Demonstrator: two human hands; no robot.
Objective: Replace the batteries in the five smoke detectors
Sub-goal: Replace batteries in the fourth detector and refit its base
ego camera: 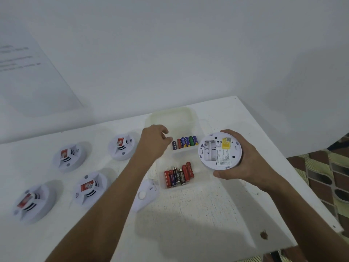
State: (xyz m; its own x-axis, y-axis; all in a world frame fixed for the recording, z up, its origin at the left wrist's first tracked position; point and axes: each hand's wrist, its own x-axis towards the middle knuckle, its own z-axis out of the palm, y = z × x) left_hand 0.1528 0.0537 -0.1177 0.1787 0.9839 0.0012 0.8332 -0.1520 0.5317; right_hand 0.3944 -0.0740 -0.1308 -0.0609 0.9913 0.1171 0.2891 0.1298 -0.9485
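right of trays, right fingers (217, 174) grip open detector (220, 151); left fingers (166, 138) loosely curled, empty, beside batteries (185, 142).

The light is bright, even and cool, and it washes out the white table (217, 214) and wall (170, 44). Soft shadows fall under both arms in the lower middle. The left edge is blurred, and straight lines bend near the frame borders.
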